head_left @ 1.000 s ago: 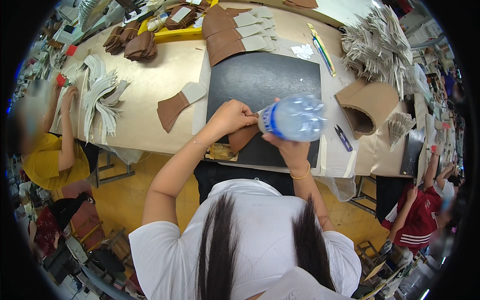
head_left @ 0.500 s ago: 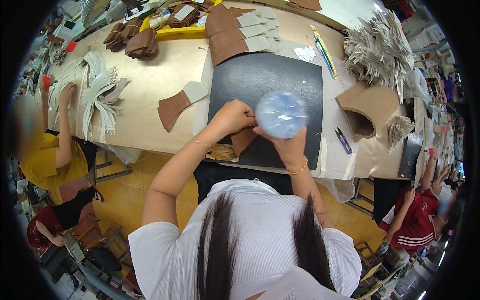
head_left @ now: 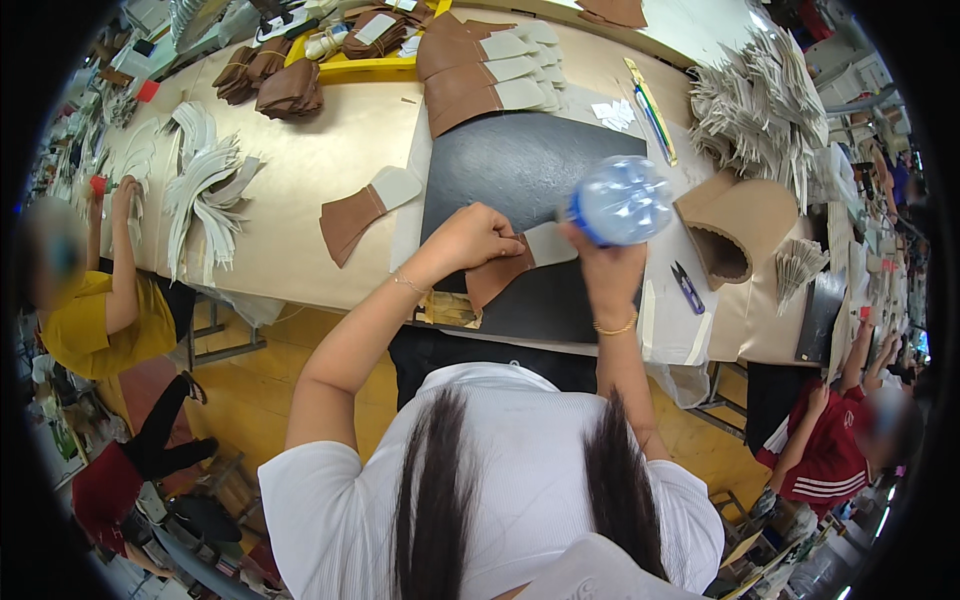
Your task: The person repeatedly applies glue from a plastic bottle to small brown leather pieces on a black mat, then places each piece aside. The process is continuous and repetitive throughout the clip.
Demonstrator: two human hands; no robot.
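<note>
My right hand [head_left: 610,275] grips a clear plastic bottle [head_left: 622,198] with a blue band, raised over the right part of the black mat [head_left: 535,165]. My left hand [head_left: 472,238] rests on the mat, fingers pinched at the edge of a brown leather piece [head_left: 498,278]. A pale off-white panel [head_left: 552,243] joins that piece on its right side. To the left of the mat, a similar pair of brown pieces [head_left: 350,222] with a pale end lies on the table. Overlapping brown pieces with pale ends [head_left: 470,80] are fanned out at the mat's far edge.
Purple-handled thread snips [head_left: 687,288] and a brown curved holder [head_left: 738,228] lie on the right. Behind stand bundled pale strips [head_left: 755,105] and pens [head_left: 650,110]. A yellow tray [head_left: 365,70] sits at the far left. Other people work at both sides.
My right hand and the bottle have moved right and slightly up, away from my left hand, uncovering the pale panel. My left hand stays nearly in place on the leather piece.
</note>
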